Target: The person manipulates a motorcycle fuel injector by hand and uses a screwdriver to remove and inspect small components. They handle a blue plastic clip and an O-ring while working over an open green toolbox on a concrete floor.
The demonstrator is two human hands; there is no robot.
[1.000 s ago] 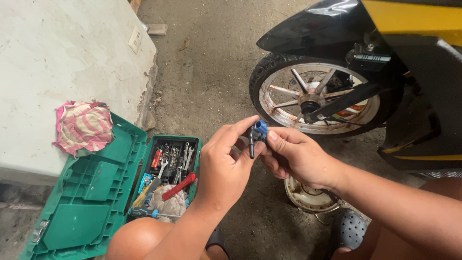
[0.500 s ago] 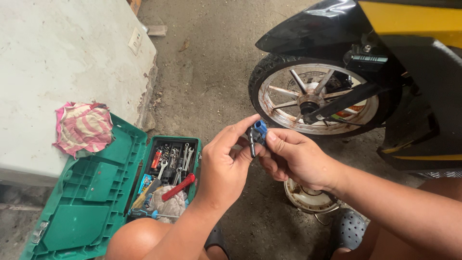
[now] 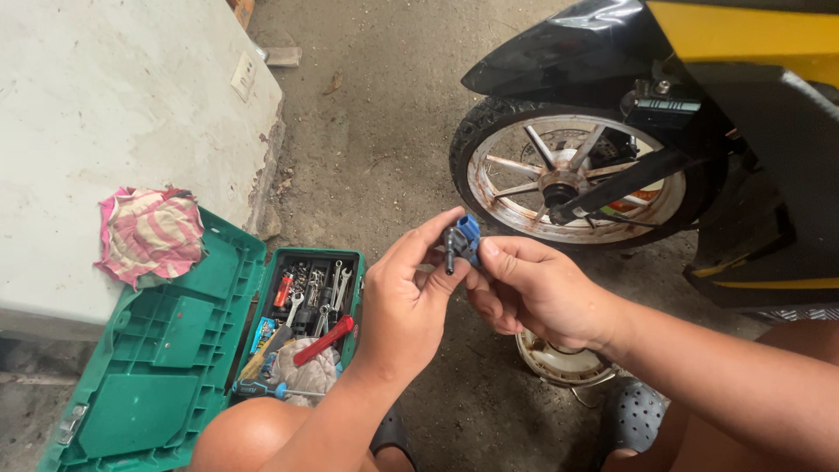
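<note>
- Head view, hands: the left hand (image 3: 404, 301) and the right hand (image 3: 533, 293) meet at mid-frame over the concrete floor (image 3: 384, 131). Each grip is closed on one small blue and dark part (image 3: 461, 240), pinched between thumb and fingertips from opposite sides.
- Head view, held part: its blue end sits against the right thumb, and its dark stem points down beside the left thumb. Finer detail is too small to tell.
- Head view, beyond the grip: a scooter's front wheel (image 3: 572, 179) with pale spokes stands just behind the hands, under a black and yellow body (image 3: 743, 52).
- Head view, below the right hand: a round, pale metal cover (image 3: 559, 363) lies on the floor.
- Head view, left of the grip: an open green toolbox (image 3: 183, 350) holds wrenches and a red-handled tool (image 3: 323, 339).
- Head view, far left: a pink striped rag (image 3: 149, 232) lies on a pale slab (image 3: 105, 105) above the toolbox lid.
</note>
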